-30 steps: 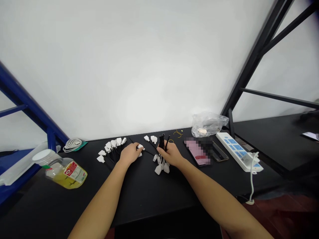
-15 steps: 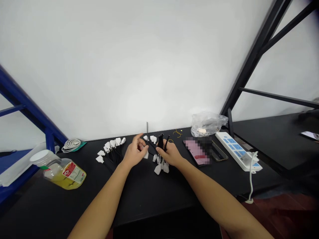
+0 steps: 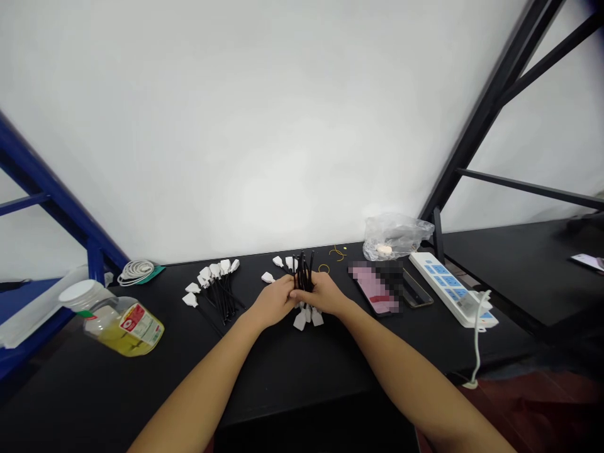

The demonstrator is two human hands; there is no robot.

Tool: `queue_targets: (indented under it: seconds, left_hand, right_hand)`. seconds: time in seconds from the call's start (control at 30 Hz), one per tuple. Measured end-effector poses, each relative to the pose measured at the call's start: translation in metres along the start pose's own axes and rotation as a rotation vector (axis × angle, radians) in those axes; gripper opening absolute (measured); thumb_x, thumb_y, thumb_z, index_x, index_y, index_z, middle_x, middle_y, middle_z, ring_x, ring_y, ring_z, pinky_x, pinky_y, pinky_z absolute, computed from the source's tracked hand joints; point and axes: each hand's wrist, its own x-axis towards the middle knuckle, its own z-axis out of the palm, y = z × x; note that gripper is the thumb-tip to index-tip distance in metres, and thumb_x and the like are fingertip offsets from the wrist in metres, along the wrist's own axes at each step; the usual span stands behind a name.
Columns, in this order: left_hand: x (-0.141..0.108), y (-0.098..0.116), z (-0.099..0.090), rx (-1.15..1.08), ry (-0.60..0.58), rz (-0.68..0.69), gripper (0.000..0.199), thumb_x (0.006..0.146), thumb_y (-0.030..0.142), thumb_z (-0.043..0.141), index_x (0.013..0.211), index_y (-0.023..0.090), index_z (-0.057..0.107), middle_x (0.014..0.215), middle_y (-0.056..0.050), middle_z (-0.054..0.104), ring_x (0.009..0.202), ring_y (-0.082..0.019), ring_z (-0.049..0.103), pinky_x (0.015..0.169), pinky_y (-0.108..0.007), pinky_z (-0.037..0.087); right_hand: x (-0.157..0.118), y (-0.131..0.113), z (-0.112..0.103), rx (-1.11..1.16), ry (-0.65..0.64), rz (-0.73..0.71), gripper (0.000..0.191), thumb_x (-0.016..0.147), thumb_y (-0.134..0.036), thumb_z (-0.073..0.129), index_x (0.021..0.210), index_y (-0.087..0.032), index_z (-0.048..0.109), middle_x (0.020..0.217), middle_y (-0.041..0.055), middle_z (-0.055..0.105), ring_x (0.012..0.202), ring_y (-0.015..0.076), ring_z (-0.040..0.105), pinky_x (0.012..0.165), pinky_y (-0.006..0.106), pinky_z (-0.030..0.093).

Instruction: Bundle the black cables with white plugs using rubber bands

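Both hands meet at the middle of the black table. My right hand (image 3: pixel 329 294) is closed around a bundle of short black cables (image 3: pixel 304 267), their dark ends pointing up and their white flat connectors (image 3: pixel 302 321) hanging below. My left hand (image 3: pixel 277 302) presses against the same bundle from the left, fingers closed on it; its fingertips are partly hidden. Just behind the hands lie a few loose cables with white connectors (image 3: pixel 278 262). Further left rests another group of black cables (image 3: pixel 221 299) with white connectors fanned toward the wall.
At the left stand a clear jar (image 3: pixel 125 327) with yellow contents and a coiled white cable (image 3: pixel 136 272). On the right are a pink-screened phone (image 3: pixel 375 292), a second dark phone (image 3: pixel 415 289), a clear plastic bag (image 3: pixel 396 236) and a white power strip (image 3: pixel 448 286). Yellow bands (image 3: pixel 324 269) lie behind my right hand.
My left hand has moved right with a single cable and now closes on the bundle in my right hand. The bundle stands more upright.
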Motion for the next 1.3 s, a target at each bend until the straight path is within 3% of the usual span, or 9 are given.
queue_targets:
  seconds: [0.1,0.2,0.33,0.47,0.73,0.97,1.1,1.2,1.3]
  left_hand:
    - [-0.001,0.005,0.000,0.020,-0.051,0.018,0.025,0.094,0.027,0.052,0.113,0.022,0.067,0.118,-0.010,0.063,0.107,-0.024,0.061,0.093,-0.037,0.050]
    - [-0.001,-0.002,-0.006,0.029,-0.054,-0.022,0.032,0.088,0.042,0.065,0.113,0.023,0.068,0.117,-0.009,0.064,0.105,-0.026,0.062,0.089,-0.036,0.049]
    - [-0.001,-0.021,-0.013,-0.052,-0.121,-0.193,0.050,0.075,0.051,0.076,0.116,0.023,0.068,0.090,-0.003,0.070,0.077,-0.021,0.065,0.066,-0.029,0.046]
    - [-0.001,-0.033,-0.012,-0.225,-0.135,-0.269,0.050,0.072,0.039,0.075,0.117,0.019,0.067,0.073,0.001,0.070,0.062,-0.017,0.062,0.057,-0.026,0.043]
    - [0.004,-0.029,-0.016,-0.264,0.250,-0.236,0.024,0.079,0.030,0.062,0.099,0.017,0.068,0.069,0.002,0.059,0.061,-0.012,0.054,0.060,-0.025,0.044]
    - [0.001,-0.006,-0.003,-0.260,0.017,-0.091,0.018,0.085,0.035,0.064,0.081,0.018,0.069,0.069,0.002,0.054,0.059,-0.010,0.048,0.056,-0.023,0.039]
    - [0.003,-0.010,-0.006,-0.273,0.049,-0.081,0.024,0.089,0.039,0.062,0.093,0.019,0.073,0.081,-0.002,0.062,0.065,-0.013,0.053,0.061,-0.025,0.043]
    - [0.004,-0.019,-0.008,-0.143,0.085,-0.085,0.024,0.094,0.033,0.054,0.102,0.021,0.073,0.095,-0.005,0.066,0.075,-0.015,0.059,0.069,-0.028,0.047]
    - [0.002,-0.026,-0.004,0.036,-0.016,-0.060,0.025,0.088,0.025,0.059,0.109,0.024,0.072,0.109,-0.006,0.066,0.089,-0.019,0.063,0.079,-0.031,0.049]
  right_hand:
    - [0.000,-0.001,0.001,-0.007,0.003,-0.012,0.017,0.089,-0.037,0.066,0.086,-0.021,0.071,0.079,0.0015,0.072,0.073,0.0176,0.066,0.066,0.025,0.047]
    - [0.000,-0.001,0.003,-0.063,0.039,0.001,0.024,0.094,-0.034,0.057,0.078,-0.020,0.068,0.073,0.0018,0.070,0.069,0.0168,0.065,0.064,0.025,0.045]
    - [0.000,0.001,0.004,-0.148,0.080,0.033,0.021,0.092,-0.032,0.057,0.077,-0.020,0.064,0.072,0.0014,0.067,0.066,0.0157,0.062,0.062,0.025,0.041]
    - [0.000,0.002,0.004,-0.188,0.109,0.093,0.019,0.091,-0.033,0.058,0.078,-0.020,0.062,0.072,0.0014,0.067,0.067,0.0166,0.062,0.062,0.025,0.040]
    - [0.002,0.000,0.004,-0.181,0.147,0.132,0.023,0.092,-0.037,0.060,0.076,-0.020,0.061,0.072,0.0010,0.067,0.065,0.0161,0.061,0.060,0.025,0.038]
    - [0.000,-0.002,0.004,-0.041,0.128,0.010,0.019,0.095,-0.032,0.057,0.086,-0.021,0.069,0.082,0.0019,0.070,0.076,0.0167,0.065,0.070,0.026,0.046]
    - [-0.001,0.002,0.004,-0.054,0.157,-0.002,0.020,0.094,-0.032,0.056,0.080,-0.020,0.066,0.078,0.0024,0.067,0.073,0.0170,0.063,0.067,0.026,0.045]
    - [-0.002,0.005,0.004,-0.068,0.154,-0.018,0.022,0.094,-0.033,0.055,0.079,-0.020,0.065,0.076,0.0022,0.066,0.070,0.0164,0.062,0.064,0.026,0.043]
    - [-0.002,0.004,0.004,-0.070,0.149,-0.024,0.020,0.092,-0.031,0.057,0.078,-0.019,0.064,0.073,0.0013,0.064,0.066,0.0154,0.060,0.062,0.025,0.042]
